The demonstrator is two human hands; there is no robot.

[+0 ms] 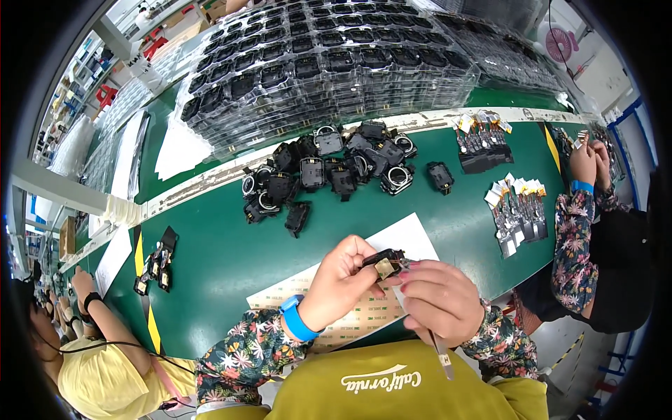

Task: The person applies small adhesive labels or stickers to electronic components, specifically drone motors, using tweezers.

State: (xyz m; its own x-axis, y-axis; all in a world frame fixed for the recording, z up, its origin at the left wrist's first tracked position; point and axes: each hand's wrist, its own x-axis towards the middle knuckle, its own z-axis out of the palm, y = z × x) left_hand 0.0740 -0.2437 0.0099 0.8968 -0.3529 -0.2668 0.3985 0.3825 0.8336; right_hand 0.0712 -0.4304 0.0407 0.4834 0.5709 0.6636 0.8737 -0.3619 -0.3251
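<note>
My left hand grips a small black plastic housing between thumb and fingers, in front of my chest. A tan adhesive piece shows on the housing's near side. My right hand is closed on a pair of metal tweezers, whose rear end points down toward my shirt. The tweezers' tips are at the housing, partly hidden by my fingers. Beneath both hands lies a sheet of tan adhesive labels, along with white paper.
Loose black housings are heaped ahead of my hands, with a single housing to their right. Stacked clear trays stand behind. Bundles of small flat parts with white tabs lie right. Co-workers sit left and right.
</note>
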